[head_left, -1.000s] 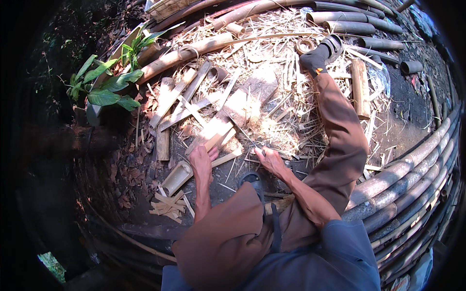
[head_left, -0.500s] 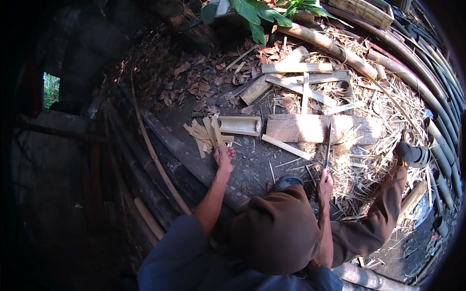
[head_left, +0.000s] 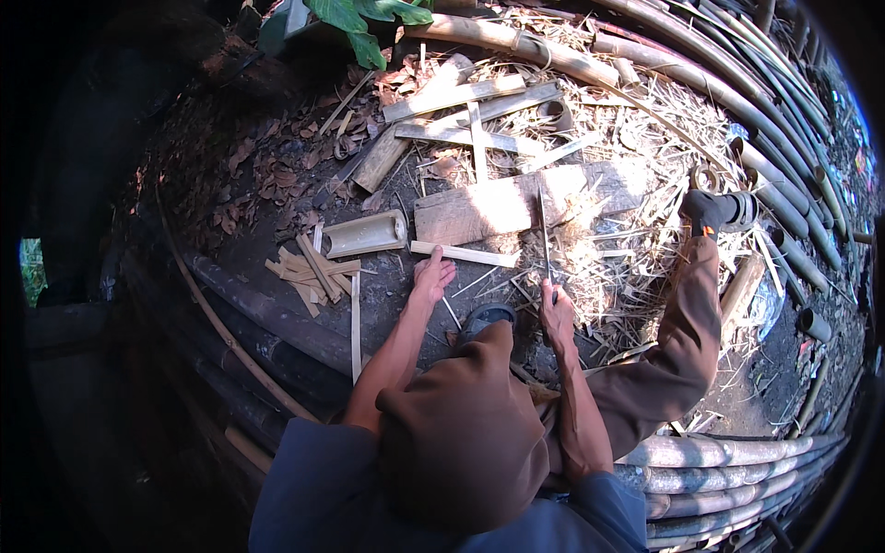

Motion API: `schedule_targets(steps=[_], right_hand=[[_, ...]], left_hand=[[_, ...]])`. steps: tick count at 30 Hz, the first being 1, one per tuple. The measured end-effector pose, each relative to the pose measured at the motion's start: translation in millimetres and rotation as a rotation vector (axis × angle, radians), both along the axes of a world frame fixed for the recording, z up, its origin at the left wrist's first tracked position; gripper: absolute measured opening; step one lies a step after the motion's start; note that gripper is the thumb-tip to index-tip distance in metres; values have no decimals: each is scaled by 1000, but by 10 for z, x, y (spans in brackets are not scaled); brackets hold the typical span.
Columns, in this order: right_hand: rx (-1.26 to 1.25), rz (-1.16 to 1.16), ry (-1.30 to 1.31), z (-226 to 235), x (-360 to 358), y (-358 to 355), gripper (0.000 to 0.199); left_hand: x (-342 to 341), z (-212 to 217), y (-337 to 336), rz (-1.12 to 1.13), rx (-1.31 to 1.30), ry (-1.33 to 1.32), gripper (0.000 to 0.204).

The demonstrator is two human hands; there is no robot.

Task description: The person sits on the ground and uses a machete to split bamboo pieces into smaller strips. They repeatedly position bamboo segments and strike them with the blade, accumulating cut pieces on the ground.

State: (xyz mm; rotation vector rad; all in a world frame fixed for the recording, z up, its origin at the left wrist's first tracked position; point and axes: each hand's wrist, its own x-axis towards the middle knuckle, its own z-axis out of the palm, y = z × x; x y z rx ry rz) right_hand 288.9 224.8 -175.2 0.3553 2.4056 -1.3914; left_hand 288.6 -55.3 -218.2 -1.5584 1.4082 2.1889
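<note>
My left hand point(head_left: 431, 276) is stretched forward with its fingers apart, the fingertips just short of a pale split bamboo strip point(head_left: 464, 253) lying on the dirt. It holds nothing. My right hand point(head_left: 556, 313) grips the handle of a long thin knife point(head_left: 544, 230), whose blade points away from me onto a flat wooden plank point(head_left: 479, 210). A short half-round bamboo section point(head_left: 365, 234) lies left of the strip. Beside it is a small heap of bamboo splints point(head_left: 309, 267). My brown hat hides my lap.
Long bamboo poles point(head_left: 701, 452) lie stacked at my right and behind me, and more poles point(head_left: 737, 101) curve along the far right. Split slats point(head_left: 461, 97), shavings and dry leaves cover the ground ahead. My right leg point(head_left: 687, 323) stretches out, ending in a sock point(head_left: 714, 210). A green plant point(head_left: 355, 18) grows at the top.
The view has swung round as my head turned. My left hand left the plank, passed the splint heap and now reaches the pale strip. My right hand keeps the knife.
</note>
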Motion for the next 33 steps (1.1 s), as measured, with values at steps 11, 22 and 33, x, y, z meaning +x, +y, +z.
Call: schedule_targets(steps=[11,22,33], right_hand=[[47,21,45,126,153,-32,41],[-112,169,164,600,150,-298,41],[-116,200,118,584,89,-446,46]], left_hand=[[-604,1073,440,81,-318,651,40],[-780,1286,444,-379,-627,427,63],[-845,1358,493,-474,-868,349,62]])
